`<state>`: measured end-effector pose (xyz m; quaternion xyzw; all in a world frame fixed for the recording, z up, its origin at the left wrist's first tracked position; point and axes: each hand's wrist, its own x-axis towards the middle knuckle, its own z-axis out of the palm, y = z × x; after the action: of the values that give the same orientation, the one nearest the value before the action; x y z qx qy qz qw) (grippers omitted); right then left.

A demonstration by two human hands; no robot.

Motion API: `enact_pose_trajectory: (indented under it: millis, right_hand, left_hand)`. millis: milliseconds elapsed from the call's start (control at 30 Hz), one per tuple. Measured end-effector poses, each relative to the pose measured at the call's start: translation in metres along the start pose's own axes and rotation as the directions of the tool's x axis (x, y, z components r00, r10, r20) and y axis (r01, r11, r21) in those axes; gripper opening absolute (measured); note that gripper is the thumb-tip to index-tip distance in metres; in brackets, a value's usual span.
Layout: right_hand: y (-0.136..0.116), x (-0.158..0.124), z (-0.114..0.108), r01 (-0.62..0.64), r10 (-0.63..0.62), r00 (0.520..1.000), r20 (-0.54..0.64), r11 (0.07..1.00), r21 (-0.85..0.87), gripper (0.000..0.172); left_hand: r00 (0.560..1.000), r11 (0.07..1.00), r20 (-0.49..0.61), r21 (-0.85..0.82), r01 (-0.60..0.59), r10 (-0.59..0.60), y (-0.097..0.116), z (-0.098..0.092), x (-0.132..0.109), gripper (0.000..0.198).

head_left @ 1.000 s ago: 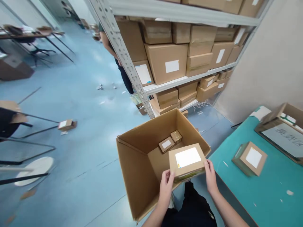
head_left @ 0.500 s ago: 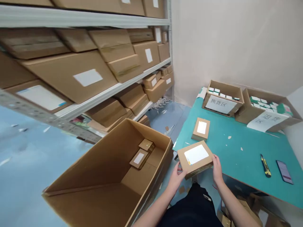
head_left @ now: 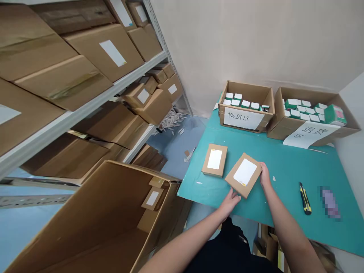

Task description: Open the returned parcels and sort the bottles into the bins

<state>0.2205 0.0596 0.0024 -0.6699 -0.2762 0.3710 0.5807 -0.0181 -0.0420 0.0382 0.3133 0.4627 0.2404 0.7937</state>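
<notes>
Between my two hands is a small brown cardboard box (head_left: 238, 181) with a white label on top, turned at an angle over the green table (head_left: 284, 172). My left hand (head_left: 229, 200) grips its near lower corner. On its right side, my right hand (head_left: 264, 175) has its fingers wrapped round the edge. Another labelled cardboard box (head_left: 206, 160) lies on the table just left of the held one. Whether the held box touches the table I cannot tell.
A yellow-black utility knife (head_left: 305, 198) and a blurred phone (head_left: 330, 204) lie at the right. Two open cartons (head_left: 248, 91) of green-white packs stand at the back. A large open carton (head_left: 166, 223) holding small boxes stands left, beside a loaded shelf rack (head_left: 113, 93).
My hands have carried the held box forward from the table's near edge to over the tabletop and turned it. The view has swung right, toward the table.
</notes>
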Motion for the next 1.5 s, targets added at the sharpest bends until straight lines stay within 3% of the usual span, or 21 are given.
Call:
enact_pose_trajectory:
  millis: [133, 267, 433, 600, 700, 800, 933, 1033, 1133, 1267, 1400, 1500]
  right_hand:
    - [0.02, 0.057, 0.035, -0.077, 0.076, 0.995, 0.069, 0.997, 0.011, 0.037]
    - [0.042, 0.083, 0.07, -0.129, 0.131, 0.983, 0.13, 0.991, -0.026, 0.036]
    - [0.05, 0.088, 0.089, -0.129, 0.143, 0.979, 0.144, 0.986, -0.103, 0.043]
    - [0.026, 0.064, 0.073, 0.03, -0.024, 0.999, 0.027, 0.959, -0.282, 0.055]
    - [0.002, 0.017, 0.071, 0.118, -0.111, 0.993, 0.041, 0.939, -0.324, 0.06]
    - [-0.018, -0.051, 0.088, 0.254, -0.203, 0.962, 0.184, 0.915, -0.315, 0.055]
    - [-0.035, -0.154, 0.142, 0.347, -0.231, 0.886, 0.402, 0.905, -0.247, 0.046]
    - [-0.041, -0.228, 0.194, 0.358, -0.21, 0.804, 0.556, 0.918, -0.172, 0.044]
    - [-0.038, -0.297, 0.248, 0.361, -0.154, 0.695, 0.702, 0.919, -0.156, 0.042]
    - [-0.016, -0.373, 0.312, 0.397, -0.052, 0.485, 0.873, 0.903, -0.166, 0.041]
    - [0.02, -0.424, 0.366, 0.428, 0.106, 0.284, 0.953, 0.876, -0.224, 0.042]
    - [0.045, -0.449, 0.404, 0.472, 0.234, 0.184, 0.955, 0.831, -0.294, 0.037]
  left_hand:
    - [0.998, 0.997, 0.019, -0.033, 0.064, -0.063, 0.003, 0.008, 0.035, 0.107]
    - [0.99, 0.988, -0.024, -0.074, 0.137, -0.139, 0.0, 0.006, 0.057, 0.106]
    - [0.98, 0.981, -0.061, -0.07, 0.183, -0.188, 0.003, -0.005, 0.059, 0.098]
    - [0.978, 0.983, -0.105, 0.009, 0.183, -0.181, 0.011, -0.038, 0.027, 0.083]
    - [0.984, 0.997, -0.161, 0.004, 0.08, -0.078, 0.008, -0.079, -0.015, 0.073]
    - [0.962, 0.997, -0.27, -0.038, -0.06, 0.047, -0.005, -0.127, -0.073, 0.067]
    - [0.89, 0.971, -0.417, -0.065, -0.229, 0.182, -0.034, -0.189, -0.159, 0.058]
    - [0.799, 0.947, -0.556, -0.062, -0.317, 0.231, -0.062, -0.235, -0.223, 0.054]
    - [0.663, 0.924, -0.706, -0.03, -0.381, 0.25, -0.093, -0.281, -0.284, 0.049]
    - [0.484, 0.94, -0.86, -0.011, -0.341, 0.166, -0.134, -0.333, -0.347, 0.042]
    - [0.387, 0.959, -0.92, -0.055, -0.277, 0.059, -0.171, -0.377, -0.38, 0.041]
    - [0.337, 0.967, -0.94, -0.127, -0.221, -0.046, -0.191, -0.407, -0.382, 0.043]
